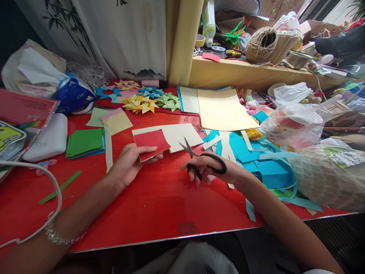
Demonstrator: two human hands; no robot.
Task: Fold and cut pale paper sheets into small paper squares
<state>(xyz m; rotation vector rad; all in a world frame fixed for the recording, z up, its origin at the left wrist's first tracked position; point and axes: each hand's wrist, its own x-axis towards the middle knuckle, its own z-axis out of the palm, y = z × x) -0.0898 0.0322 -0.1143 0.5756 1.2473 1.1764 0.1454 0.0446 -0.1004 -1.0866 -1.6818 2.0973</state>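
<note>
Grey cloth [196, 260] shows below the front edge of the red counter [159, 217]; a white cable [59, 198] loops at the left, over the left forearm, which wears a beaded bracelet [61, 234]; a green strip [61, 187] lies just beside that arm. The right hand [209, 167] has its grip through the black loops of the scissors [194, 153], whose blades stand parted and point away toward the left; the left hand [127, 161] has a narrow grip, thumb on top and fingers beneath, holding a red square of paper [151, 142]; that square sits over the left part of a cream sheet [182, 136], and I cannot tell whether the fingers hold the sheet too. Left of this hand lies a green paper stack [85, 140]; to the right, blue papers [272, 173] lie in a loose heap beside a netted bag [319, 175]; farther back come a pale yellow sheet [225, 108] and folded paper stars [139, 103]; beyond, a ball of twine [260, 45] rests on a shelf [230, 69], and a white curtain [128, 34] hangs behind the stars.
</note>
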